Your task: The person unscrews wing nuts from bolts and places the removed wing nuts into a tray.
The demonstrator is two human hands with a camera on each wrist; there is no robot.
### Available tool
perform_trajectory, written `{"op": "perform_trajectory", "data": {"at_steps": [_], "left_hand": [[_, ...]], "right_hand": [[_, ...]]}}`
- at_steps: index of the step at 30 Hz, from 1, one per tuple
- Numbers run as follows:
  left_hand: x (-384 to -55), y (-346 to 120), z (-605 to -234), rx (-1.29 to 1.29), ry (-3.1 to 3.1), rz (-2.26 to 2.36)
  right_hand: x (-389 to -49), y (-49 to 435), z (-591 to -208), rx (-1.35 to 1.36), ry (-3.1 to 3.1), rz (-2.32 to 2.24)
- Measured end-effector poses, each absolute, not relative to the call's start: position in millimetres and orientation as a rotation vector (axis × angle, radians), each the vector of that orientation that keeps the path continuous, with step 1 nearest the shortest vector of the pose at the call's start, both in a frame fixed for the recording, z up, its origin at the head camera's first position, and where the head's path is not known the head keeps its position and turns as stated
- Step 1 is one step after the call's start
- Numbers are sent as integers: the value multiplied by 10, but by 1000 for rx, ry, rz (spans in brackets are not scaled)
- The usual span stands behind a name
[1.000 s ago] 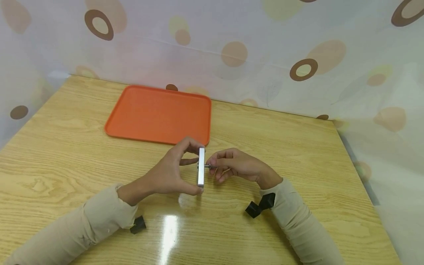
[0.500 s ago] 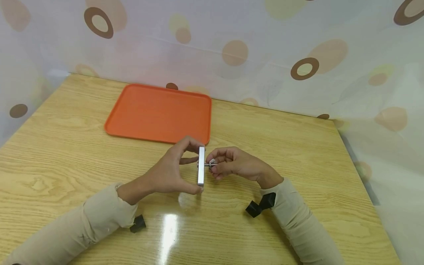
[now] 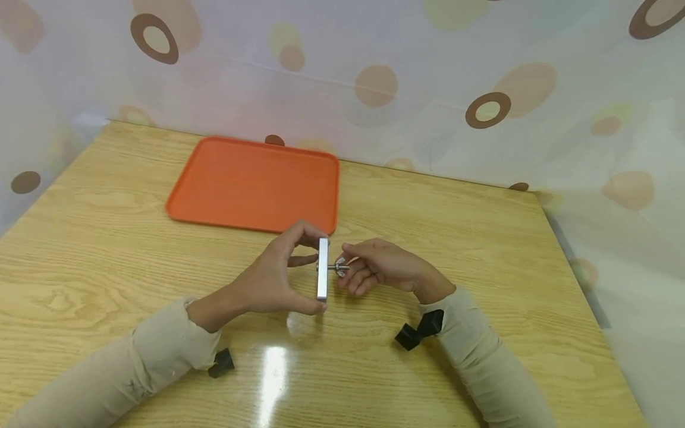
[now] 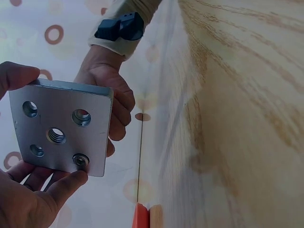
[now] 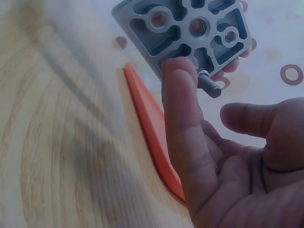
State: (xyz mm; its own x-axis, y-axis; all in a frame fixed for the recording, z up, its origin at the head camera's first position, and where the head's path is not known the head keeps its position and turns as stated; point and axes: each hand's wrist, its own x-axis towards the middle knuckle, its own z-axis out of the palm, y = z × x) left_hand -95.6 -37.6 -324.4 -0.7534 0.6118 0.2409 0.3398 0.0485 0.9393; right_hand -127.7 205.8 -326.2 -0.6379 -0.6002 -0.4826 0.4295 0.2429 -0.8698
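My left hand [image 3: 267, 276] holds a square metal plate [image 4: 57, 102] on edge by its rims, above the table. Several round holes pierce it, the middle one threaded. One left finger presses on a bolt head [image 4: 80, 160] in a corner hole. From the plate's ribbed other face the bolt's threaded end [image 5: 209, 85] sticks out toward the right, carrying a wing nut [image 3: 340, 267]. Right beside the nut is my right hand [image 3: 387, 267]. Its index finger [image 5: 183, 109] reaches out straight and hides the nut in the right wrist view; the thumb [image 5: 247, 118] stands apart from it.
An orange tray [image 3: 251, 184] lies at the back of the wooden table [image 3: 455, 238], just beyond the left hand. A patterned cloth wall [image 3: 321, 71] closes off the back and sides. Black wrist cameras [image 3: 418, 331] are worn at both cuffs.
The right fingers and thumb were around the wing nut; the thumb has since lifted off, leaving the nut's wings in sight. The left hand and plate have stayed nearly still.
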Motion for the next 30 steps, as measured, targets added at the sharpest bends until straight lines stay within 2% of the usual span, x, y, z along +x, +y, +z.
{"op": "perform_trajectory", "data": {"at_steps": [30], "left_hand": [[-962,-403,-3228,968,2115,1771]], "right_hand": [[-1252,2047,-3245,-328,1684,-1561]]}}
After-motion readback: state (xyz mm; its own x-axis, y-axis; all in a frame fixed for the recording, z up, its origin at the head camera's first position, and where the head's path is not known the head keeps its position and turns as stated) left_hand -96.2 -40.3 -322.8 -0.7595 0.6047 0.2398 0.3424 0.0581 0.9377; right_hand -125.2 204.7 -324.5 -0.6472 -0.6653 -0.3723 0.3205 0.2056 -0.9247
